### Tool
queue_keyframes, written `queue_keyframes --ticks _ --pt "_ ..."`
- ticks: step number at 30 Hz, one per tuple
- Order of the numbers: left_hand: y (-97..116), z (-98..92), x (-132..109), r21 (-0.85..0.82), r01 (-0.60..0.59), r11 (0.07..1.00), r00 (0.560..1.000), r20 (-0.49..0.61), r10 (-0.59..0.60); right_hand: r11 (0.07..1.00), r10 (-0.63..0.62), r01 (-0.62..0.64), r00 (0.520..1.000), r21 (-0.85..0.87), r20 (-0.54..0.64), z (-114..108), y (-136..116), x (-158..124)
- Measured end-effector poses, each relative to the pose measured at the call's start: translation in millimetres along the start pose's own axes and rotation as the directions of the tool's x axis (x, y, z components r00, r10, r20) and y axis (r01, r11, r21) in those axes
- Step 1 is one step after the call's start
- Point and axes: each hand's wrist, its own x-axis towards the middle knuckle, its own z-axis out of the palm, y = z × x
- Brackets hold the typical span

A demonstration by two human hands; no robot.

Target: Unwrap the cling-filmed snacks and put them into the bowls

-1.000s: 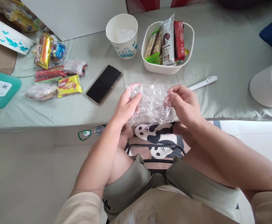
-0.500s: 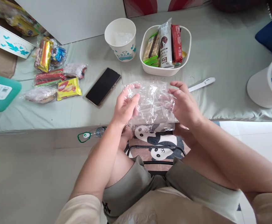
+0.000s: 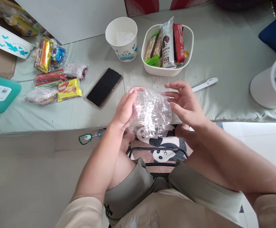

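A clear, crinkled plastic bag (image 3: 152,112) hangs over the front edge of the cloth-covered surface, above my lap. My left hand (image 3: 126,107) grips its left side, thumb on top and the other fingers behind or within the film. On the other side, my right hand (image 3: 185,103) has its fingers spread at the bag's right edge; whether the fingertips touch the film I cannot tell. Beyond the hands stands a white tub (image 3: 167,71) of wrapped snack bars. A paper cup (image 3: 125,47) with clear plastic inside is left of it.
A phone (image 3: 104,87) lies left of my hands, with several wrapped snacks (image 3: 69,89) farther left. A white plastic stick (image 3: 205,85) lies to the right, and a large white bucket (image 3: 268,85) stands at the right edge. A panda-print bag (image 3: 162,155) sits between my legs.
My right hand has loosened from the bag and its fingers have spread. The bag has crumpled narrower toward my left hand, which still grips it.
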Motion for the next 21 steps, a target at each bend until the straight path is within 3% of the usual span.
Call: queue_keyframes --ticks 6,12,16,21 --pt "5.3 -0.8 0.7 -0.081 0.144 0.986 0.99 0.007 -0.144 1.0 -0.007 0.007 0.999 0.015 -0.04 3.3 -1.8 0.5" --pt "1.6 1.0 -0.9 -0.043 0.169 0.985 0.985 0.024 -0.168 0.995 -0.029 0.024 0.998 -0.095 -0.049 6.3 0.4 2.9" --pt "5.4 4.5 -2.5 -0.027 0.194 0.981 0.979 0.064 -0.192 0.977 -0.081 0.035 0.974 -0.212 -0.211 8.2 -1.2 2.0" --pt "11.1 7.5 -2.9 -0.014 0.183 0.983 0.979 0.093 -0.18 0.97 0.03 -0.114 0.932 -0.213 -0.36 8.3 -7.0 1.0"
